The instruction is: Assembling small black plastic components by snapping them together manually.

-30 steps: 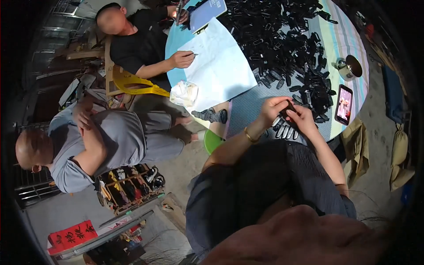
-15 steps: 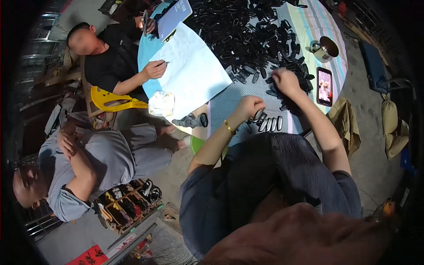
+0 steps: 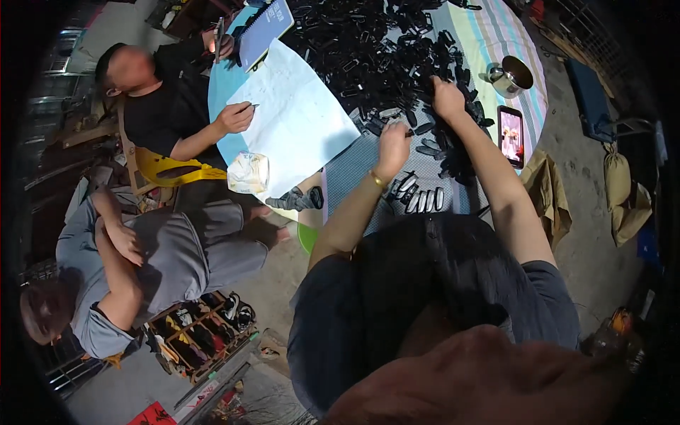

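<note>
The person's own head and dark shirt fill the lower centre of the frame, hiding the near table edge. What the small black parts heaped across the upper centre are cannot be made out. The left hand pinches one dark piece at its fingertips, above a short row of pieces just below it. The right hand rests apart from it on the heap, fingers curled; whether it grips anything is unclear. A lit phone lies right of centre, a metal cup above it. A large white sheet sits upper left, a blue notebook at the top edge, a small white bag below the sheet. Since half a second ago both hands have reached further up into the heap.
</note>
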A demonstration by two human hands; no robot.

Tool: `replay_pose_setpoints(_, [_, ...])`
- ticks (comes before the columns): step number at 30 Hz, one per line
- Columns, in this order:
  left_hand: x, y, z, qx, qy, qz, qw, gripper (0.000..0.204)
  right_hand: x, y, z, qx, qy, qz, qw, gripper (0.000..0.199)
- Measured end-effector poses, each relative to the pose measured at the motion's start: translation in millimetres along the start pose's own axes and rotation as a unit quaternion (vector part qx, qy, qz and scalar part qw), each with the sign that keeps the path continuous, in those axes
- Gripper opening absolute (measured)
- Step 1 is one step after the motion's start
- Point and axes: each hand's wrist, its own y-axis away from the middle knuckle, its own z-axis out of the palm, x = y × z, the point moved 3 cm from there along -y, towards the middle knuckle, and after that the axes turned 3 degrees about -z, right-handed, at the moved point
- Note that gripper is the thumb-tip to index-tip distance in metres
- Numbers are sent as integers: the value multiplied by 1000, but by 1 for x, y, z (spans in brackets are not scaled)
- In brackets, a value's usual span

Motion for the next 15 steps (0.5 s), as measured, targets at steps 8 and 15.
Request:
replay_pose_setpoints(8, [-9,29,-20,-86,534,-269,797,33,-19,23,-26,-92,-673,212,702,26])
replay_pose_setpoints(15, [25,34,-44,-39,578,-226,783,28,-64,117,-59,-223,-718,225,619,22])
